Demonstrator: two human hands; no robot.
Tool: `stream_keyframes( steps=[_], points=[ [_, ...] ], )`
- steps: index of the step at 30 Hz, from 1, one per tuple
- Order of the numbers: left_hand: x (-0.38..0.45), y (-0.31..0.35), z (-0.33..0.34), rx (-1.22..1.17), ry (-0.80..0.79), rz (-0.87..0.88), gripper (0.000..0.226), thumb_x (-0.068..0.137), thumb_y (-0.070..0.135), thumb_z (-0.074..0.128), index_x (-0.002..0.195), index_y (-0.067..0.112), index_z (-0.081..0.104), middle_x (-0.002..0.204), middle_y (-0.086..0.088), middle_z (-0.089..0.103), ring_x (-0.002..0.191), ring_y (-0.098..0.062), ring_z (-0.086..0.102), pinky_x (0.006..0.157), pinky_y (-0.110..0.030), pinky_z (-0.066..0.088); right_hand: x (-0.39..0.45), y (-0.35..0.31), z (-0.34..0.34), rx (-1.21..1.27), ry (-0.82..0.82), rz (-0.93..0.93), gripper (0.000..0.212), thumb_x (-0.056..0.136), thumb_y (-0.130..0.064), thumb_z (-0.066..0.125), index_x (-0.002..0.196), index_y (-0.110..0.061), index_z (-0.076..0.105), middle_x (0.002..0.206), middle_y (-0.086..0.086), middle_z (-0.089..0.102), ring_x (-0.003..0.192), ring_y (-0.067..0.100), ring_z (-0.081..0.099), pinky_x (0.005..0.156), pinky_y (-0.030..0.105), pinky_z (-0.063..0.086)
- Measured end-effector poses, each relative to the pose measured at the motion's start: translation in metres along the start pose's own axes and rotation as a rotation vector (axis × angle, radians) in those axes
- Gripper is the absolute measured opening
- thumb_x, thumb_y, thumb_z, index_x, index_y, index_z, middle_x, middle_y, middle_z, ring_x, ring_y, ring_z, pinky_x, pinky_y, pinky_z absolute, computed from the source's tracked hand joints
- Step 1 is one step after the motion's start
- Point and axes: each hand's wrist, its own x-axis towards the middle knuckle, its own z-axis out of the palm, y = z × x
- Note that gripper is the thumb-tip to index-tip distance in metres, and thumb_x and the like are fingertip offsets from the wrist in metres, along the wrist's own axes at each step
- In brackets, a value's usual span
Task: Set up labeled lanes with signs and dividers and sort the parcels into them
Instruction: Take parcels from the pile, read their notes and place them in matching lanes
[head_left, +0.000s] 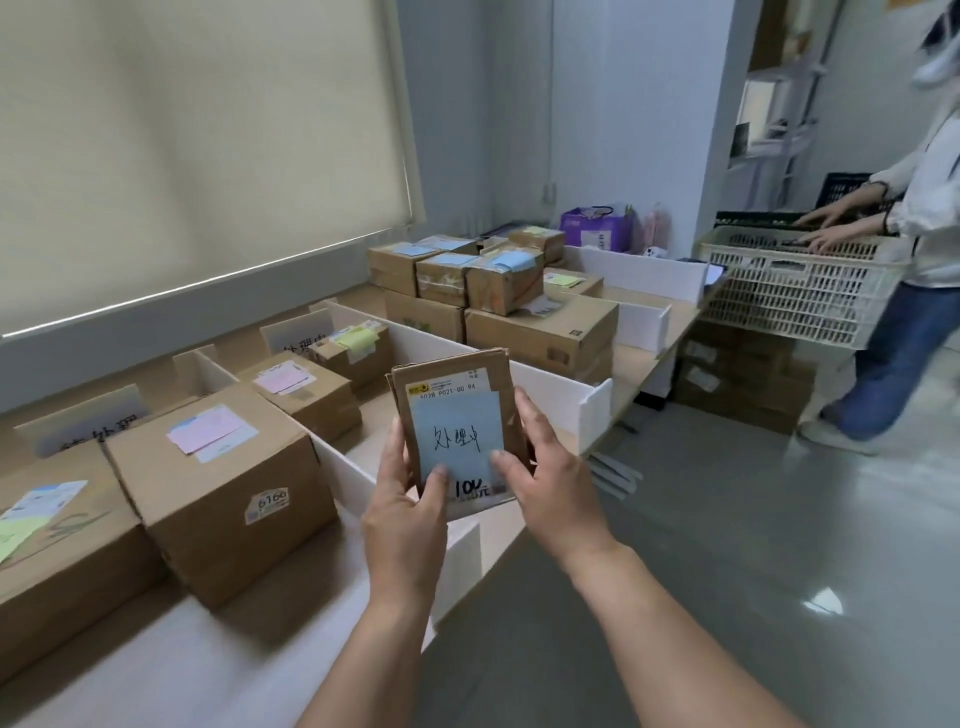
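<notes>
I hold a small cardboard parcel (451, 387) upright in front of me, its face bearing a blue handwritten note (457, 436). My left hand (408, 512) grips its lower left side with the thumb on the note. My right hand (543, 470) grips the right edge. White dividers (550, 387) split the table (631, 364) into lanes. Standing white signs (83, 415) (296, 335) mark the left lanes, which hold brown parcels (218, 483) (306, 392) with coloured notes. Stacked parcels (540, 332) fill the far lane.
Another person (930, 223) stands at the right with both hands on a white plastic crate (789, 296). Cardboard boxes (743, 379) sit on the floor below it. A purple bag (595, 226) stands at the table's far end. Grey floor lies to my right.
</notes>
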Motion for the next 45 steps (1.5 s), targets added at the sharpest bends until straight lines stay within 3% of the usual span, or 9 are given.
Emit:
stream_keyframes(
  steps=[4,7,15,19,29,34,37,42,45],
  points=[
    [0.043,-0.016,0.036,-0.005,-0.022,-0.001,0.066,0.091,0.011,0.058,0.137,0.051,0.033,0.120,0.010,0.062,0.101,-0.010,0.064,0.086,-0.043,0.056,0.046,0.026,-0.003,-0.020,-0.027,0.043,0.065,0.096,-0.026,0.051,0.147,-0.040,0.012,0.134,-0.002,0.050,0.113,0.013,0.056,0.083,0.029,0.054],
    [0.080,-0.024,0.057,0.000,0.009,-0.024,0.065,0.091,0.011,0.057,0.141,0.045,0.031,0.124,0.008,0.060,0.102,-0.011,0.062,0.084,-0.036,0.056,0.088,0.042,0.002,-0.058,-0.062,0.074,0.065,0.097,-0.029,0.049,0.148,-0.040,0.011,0.135,-0.003,0.050,0.113,0.011,0.054,0.086,0.026,0.052],
    [0.180,-0.050,0.079,0.083,0.116,-0.101,0.064,0.092,0.016,0.056,0.141,0.047,0.029,0.117,0.009,0.060,0.100,-0.011,0.062,0.082,-0.042,0.057,0.199,0.069,0.039,-0.041,-0.211,0.091,0.065,0.097,-0.027,0.049,0.148,-0.039,0.011,0.131,-0.005,0.048,0.107,0.002,0.046,0.087,0.022,0.051],
    [0.211,-0.066,0.084,0.127,0.168,-0.175,0.064,0.092,0.015,0.055,0.141,0.046,0.029,0.116,0.009,0.061,0.100,-0.012,0.062,0.084,-0.041,0.056,0.233,0.086,0.061,-0.003,-0.286,0.113,0.066,0.097,-0.027,0.050,0.147,-0.043,0.011,0.114,-0.013,0.048,0.098,0.006,0.056,0.084,0.027,0.056],
    [0.265,-0.121,0.110,0.299,0.298,-0.425,0.057,0.095,0.024,0.051,0.143,0.043,0.027,0.123,0.010,0.059,0.092,-0.009,0.064,0.072,-0.028,0.058,0.303,0.153,0.123,-0.017,-0.559,0.221,0.068,0.094,-0.028,0.053,0.146,-0.046,0.013,0.127,-0.006,0.058,0.102,0.011,0.063,0.087,0.038,0.054],
    [0.304,-0.143,0.126,0.407,0.363,-0.589,0.052,0.091,0.020,0.049,0.136,0.042,0.035,0.118,0.011,0.063,0.095,-0.015,0.063,0.080,-0.031,0.051,0.350,0.176,0.144,-0.186,-0.740,0.185,0.064,0.097,-0.032,0.044,0.149,-0.040,0.008,0.125,-0.003,0.060,0.092,0.012,0.061,0.069,0.023,0.049],
    [0.326,-0.157,0.132,0.426,0.376,-0.653,0.045,0.085,0.017,0.047,0.122,0.043,0.047,0.111,0.014,0.066,0.093,-0.016,0.061,0.080,-0.029,0.048,0.377,0.191,0.164,-0.229,-0.814,0.185,0.062,0.094,-0.029,0.043,0.149,-0.037,0.014,0.128,0.000,0.059,0.107,0.023,0.058,0.087,0.032,0.047],
    [0.362,-0.179,0.126,0.482,0.395,-0.712,0.042,0.087,0.023,0.048,0.125,0.042,0.048,0.117,0.010,0.064,0.102,-0.020,0.059,0.087,-0.033,0.047,0.411,0.201,0.199,-0.255,-0.862,0.203,0.049,0.088,-0.028,0.044,0.136,-0.036,0.038,0.123,-0.002,0.062,0.107,0.026,0.057,0.086,0.033,0.047],
    [0.390,-0.186,0.117,0.476,0.421,-0.696,0.041,0.089,0.020,0.047,0.126,0.037,0.049,0.121,0.008,0.063,0.105,-0.021,0.059,0.090,-0.034,0.047,0.434,0.198,0.223,-0.254,-0.863,0.208,0.047,0.088,-0.026,0.045,0.133,-0.038,0.040,0.125,-0.002,0.061,0.109,0.026,0.057,0.086,0.033,0.046]
  ],
)
